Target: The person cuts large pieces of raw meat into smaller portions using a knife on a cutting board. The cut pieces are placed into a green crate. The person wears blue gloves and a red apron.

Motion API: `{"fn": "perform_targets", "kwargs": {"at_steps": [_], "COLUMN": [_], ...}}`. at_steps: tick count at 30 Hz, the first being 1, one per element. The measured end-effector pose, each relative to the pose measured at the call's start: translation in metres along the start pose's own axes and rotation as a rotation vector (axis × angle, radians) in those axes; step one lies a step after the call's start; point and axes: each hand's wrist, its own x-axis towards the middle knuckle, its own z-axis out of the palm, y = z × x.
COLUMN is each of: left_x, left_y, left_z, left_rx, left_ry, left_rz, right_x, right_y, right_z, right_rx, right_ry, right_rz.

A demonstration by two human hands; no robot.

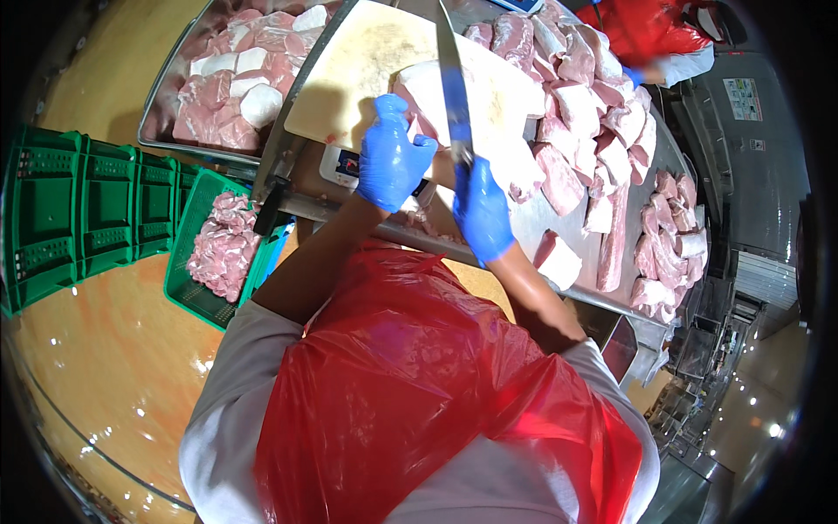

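A large slab of raw pork (489, 109) with a thick white fat layer lies on a pale cutting board (358, 70). My left hand (391, 157), in a blue glove, presses on the slab's near left end. My right hand (480, 210), also blue-gloved, grips the handle of a long knife (452, 74) whose blade points away across the slab. I wear a red plastic apron (419, 384) over white sleeves.
Many pork cuts (594, 122) are piled on the steel table (559, 223) to the right. A steel tray of pork pieces (240, 87) sits at the left. Green crates (87, 210) stand on the floor, one holding meat trimmings (223, 249). Another person in red (646, 35) works at the far end.
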Motion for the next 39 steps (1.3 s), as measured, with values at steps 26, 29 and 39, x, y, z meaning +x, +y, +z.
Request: {"fn": "perform_targets", "kwargs": {"at_steps": [26, 29, 39], "left_x": [-0.015, -0.081, 0.121], "left_y": [-0.108, -0.231, -0.044], "left_z": [-0.279, -0.389, -0.168], "left_rx": [-0.564, 0.023, 0.45], "left_ry": [-0.226, -0.262, -0.336], "left_rz": [-0.482, -0.618, 0.348], "right_x": [-0.048, -0.04, -0.022], "right_y": [-0.008, -0.001, 0.044], "right_z": [-0.101, -0.084, -0.093], "right_rx": [-0.194, 0.008, 0.136], "right_ry": [-0.156, 0.033, 0.266], "right_rz": [0.062, 0.324, 0.389]}}
